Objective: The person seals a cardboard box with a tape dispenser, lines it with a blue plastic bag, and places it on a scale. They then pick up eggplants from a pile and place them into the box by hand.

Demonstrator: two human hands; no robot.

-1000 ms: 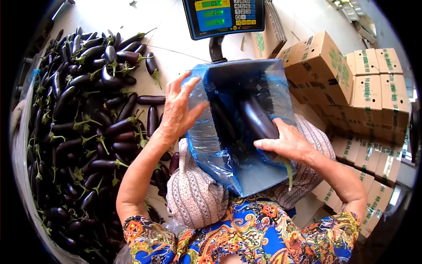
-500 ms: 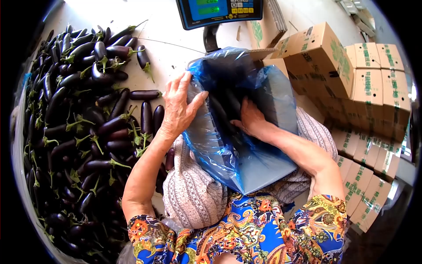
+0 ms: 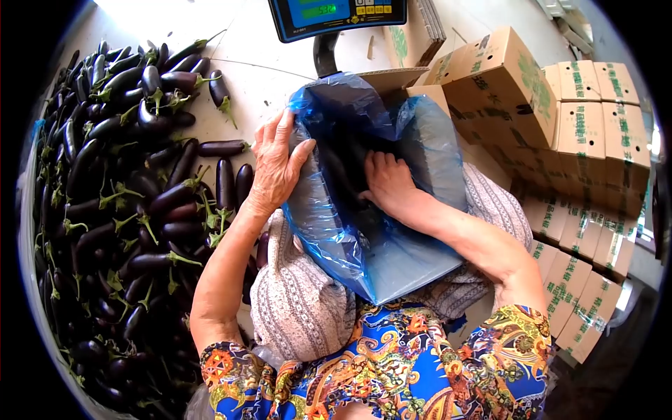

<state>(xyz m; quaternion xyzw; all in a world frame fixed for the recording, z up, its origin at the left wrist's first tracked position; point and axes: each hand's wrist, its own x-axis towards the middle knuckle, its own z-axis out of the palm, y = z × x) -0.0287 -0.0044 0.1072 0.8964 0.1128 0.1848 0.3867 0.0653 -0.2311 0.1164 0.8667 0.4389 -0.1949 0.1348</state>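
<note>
A box lined with a blue plastic bag [image 3: 413, 262] stands in front of me, its inside in shadow. Dark eggplants [image 3: 337, 162] lie in it, hard to tell apart. My left hand [image 3: 275, 168] rests against the left side of the liner, fingers stretched upward and thumb spread over the bag's edge. Inside the box, my right hand [image 3: 389, 182] lies palm down on the eggplants, fingers extended and slightly apart. What lies under its palm is hidden.
A large pile of eggplants [image 3: 150, 203] covers the floor at left. Behind the box stands a digital scale display [image 3: 336, 14]. Printed cardboard cartons [image 3: 500, 91] are stacked at right, with flattened cardboard [image 3: 416, 31] at the back. Patterned cloth [image 3: 304, 304] covers my legs.
My right hand has shifted slightly up and left inside the box, its fingers flatter. The left hand stays at the liner. The scale's digits differ, and the whole view has shifted slightly.
</note>
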